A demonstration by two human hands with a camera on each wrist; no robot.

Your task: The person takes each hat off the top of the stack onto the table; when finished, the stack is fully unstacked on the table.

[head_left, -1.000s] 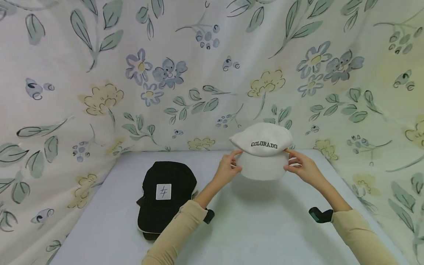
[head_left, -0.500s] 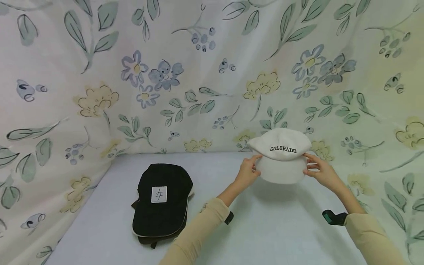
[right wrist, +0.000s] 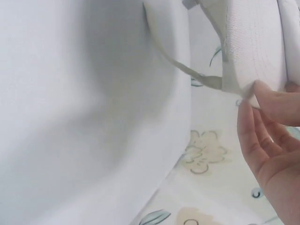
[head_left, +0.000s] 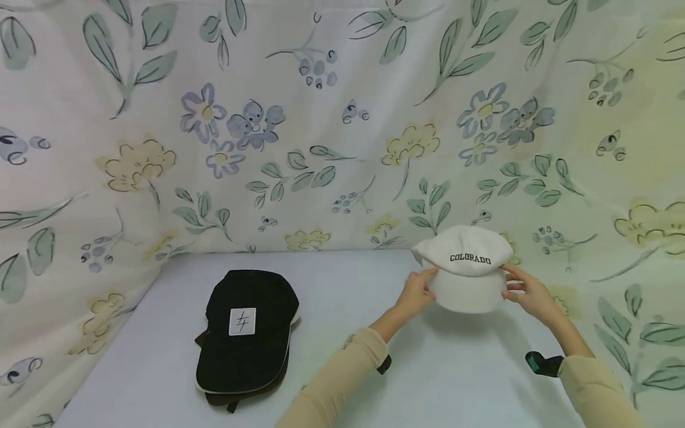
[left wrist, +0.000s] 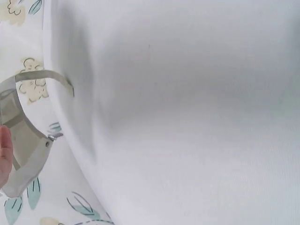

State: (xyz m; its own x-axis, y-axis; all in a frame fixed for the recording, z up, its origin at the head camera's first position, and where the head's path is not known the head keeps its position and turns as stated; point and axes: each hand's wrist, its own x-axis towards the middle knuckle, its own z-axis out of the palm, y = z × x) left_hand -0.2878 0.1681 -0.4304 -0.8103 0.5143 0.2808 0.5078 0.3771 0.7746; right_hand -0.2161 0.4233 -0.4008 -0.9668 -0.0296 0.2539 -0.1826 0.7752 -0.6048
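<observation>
A white cap with COLORADO lettering is held up above the right back part of the table, its brim toward me. My left hand pinches the left side of the brim, and my right hand pinches the right side. In the left wrist view the underside of the cap shows, with its strap and metal buckle. The right wrist view has the thumb and fingers of the right hand on the brim's corner, the loose strap hanging down toward the table.
A black cap with a white square patch lies on the left of the white table, on top of a brown cap that peeks out beneath. A floral cloth hangs behind the table and along its sides.
Both hands have carried the white cap to the right and a little lower in the view. The camera has also turned slightly right. The black cap stays on the table.
</observation>
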